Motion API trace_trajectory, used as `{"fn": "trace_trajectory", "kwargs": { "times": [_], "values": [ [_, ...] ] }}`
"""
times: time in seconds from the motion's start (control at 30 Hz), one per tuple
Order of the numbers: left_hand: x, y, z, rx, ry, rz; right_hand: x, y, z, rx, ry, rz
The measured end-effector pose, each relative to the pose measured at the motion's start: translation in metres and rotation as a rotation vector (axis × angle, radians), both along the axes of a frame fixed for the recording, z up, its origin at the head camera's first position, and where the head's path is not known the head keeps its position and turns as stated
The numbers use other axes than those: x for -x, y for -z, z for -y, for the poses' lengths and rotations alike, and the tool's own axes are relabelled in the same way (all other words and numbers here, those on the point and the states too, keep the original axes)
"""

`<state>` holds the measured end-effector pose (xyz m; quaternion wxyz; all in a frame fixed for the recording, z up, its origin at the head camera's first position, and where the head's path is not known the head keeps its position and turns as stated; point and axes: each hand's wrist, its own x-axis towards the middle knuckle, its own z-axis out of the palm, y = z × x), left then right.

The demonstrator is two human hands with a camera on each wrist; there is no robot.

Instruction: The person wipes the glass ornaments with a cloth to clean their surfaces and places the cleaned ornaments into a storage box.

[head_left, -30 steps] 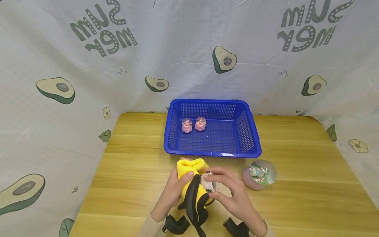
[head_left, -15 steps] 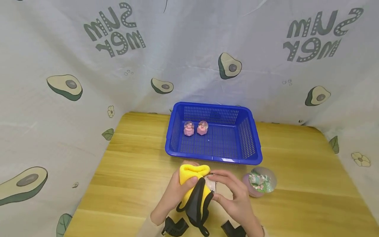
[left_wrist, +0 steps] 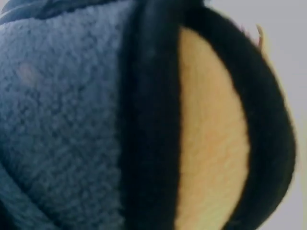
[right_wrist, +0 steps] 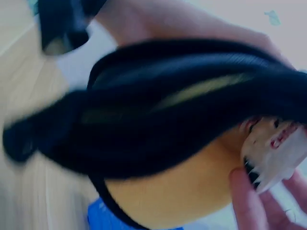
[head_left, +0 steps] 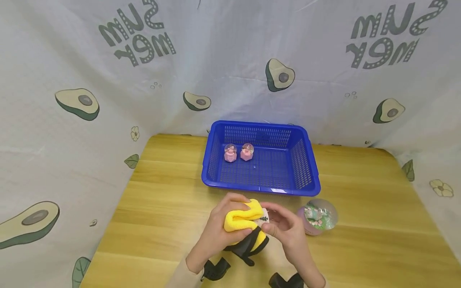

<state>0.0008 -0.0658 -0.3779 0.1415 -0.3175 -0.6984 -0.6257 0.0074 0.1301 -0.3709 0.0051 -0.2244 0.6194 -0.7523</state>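
Note:
My left hand (head_left: 217, 226) grips a folded towel (head_left: 234, 225), yellow on one side and dark grey on the other with black edging. In the left wrist view the towel (left_wrist: 62, 110) fills most of the picture. Fingers and thumb of my right hand (head_left: 288, 232) pinch a small white ornament, seemingly a snow globe (head_left: 265, 218), against the towel. The right wrist view shows its white base (right_wrist: 280, 155) with red lettering and dark green trees; the towel hides the rest. A larger snow globe (head_left: 318, 217) with a pink-purple base lies tilted right of my right hand.
Beyond my hands a blue plastic basket (head_left: 259, 189) stands on the wooden table (head_left: 151, 216). Inside, towards its left, are two small pink snow globes (head_left: 230, 153). Black curved devices (head_left: 216, 269) sit by both wrists. A white avocado-print sheet (head_left: 230, 48) hangs behind.
My left hand has moved right and its fingers now lie over the towel's top. The towel has turned around the white ornament, which stays in my right hand. The head view shifted slightly.

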Motion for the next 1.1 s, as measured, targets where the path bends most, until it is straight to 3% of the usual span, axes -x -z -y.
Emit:
{"fn": "trace_trajectory", "kwargs": {
  "times": [0.33,0.47,0.63,0.77,0.93,1.1],
  "values": [
    [0.003,0.001,-0.005,0.125,-0.044,-0.292,0.003,-0.006,-0.003,0.009,-0.048,0.286],
    [0.004,0.003,-0.007,0.127,-0.065,-0.311,0.004,-0.008,-0.004,-0.011,-0.056,0.312],
    [0.002,0.004,-0.008,0.064,-0.078,-0.156,0.0,-0.009,0.0,-0.059,0.013,0.275],
    [0.003,0.005,-0.008,-0.017,-0.077,0.005,-0.003,-0.008,0.004,-0.096,0.086,0.17],
    [0.006,0.005,-0.007,-0.131,-0.02,0.21,-0.003,-0.005,0.007,-0.108,0.132,-0.068],
    [0.006,0.004,-0.003,-0.208,0.033,0.403,0.0,-0.001,0.008,-0.134,0.122,-0.328]
  ]
}}
